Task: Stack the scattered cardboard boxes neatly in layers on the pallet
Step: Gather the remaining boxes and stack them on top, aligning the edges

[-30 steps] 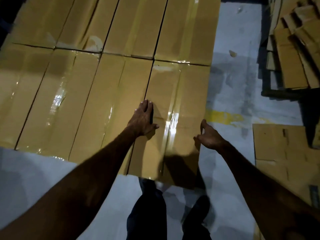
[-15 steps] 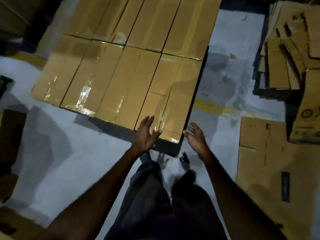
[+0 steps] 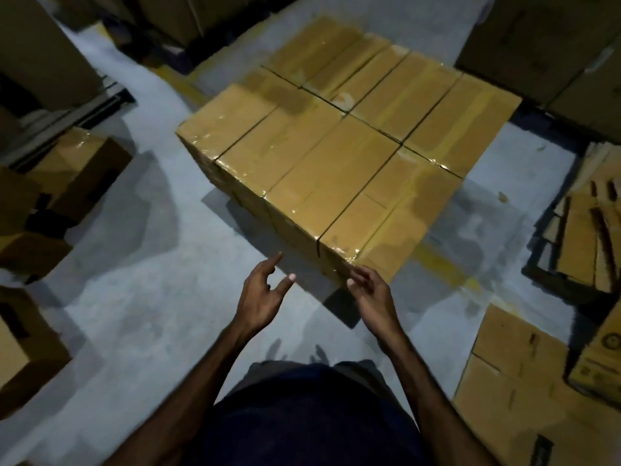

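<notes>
A block of taped brown cardboard boxes stands stacked in a tight layer in the middle of the head view; the pallet beneath shows only as a dark edge at the near corner. My left hand hovers in the air just short of that corner, fingers spread and holding nothing. My right hand is beside the corner, fingers relaxed and empty, fingertips close to the nearest box's edge; whether they touch it I cannot tell.
Loose cardboard boxes lie on the grey floor at the left. Flattened cartons lie at the lower right, and another pile of cardboard sits on a dark pallet at the right. Tall stacks stand behind.
Both hands have come off the top of the nearest box and drawn back. I have stepped away, so the whole stack now shows from farther off.
</notes>
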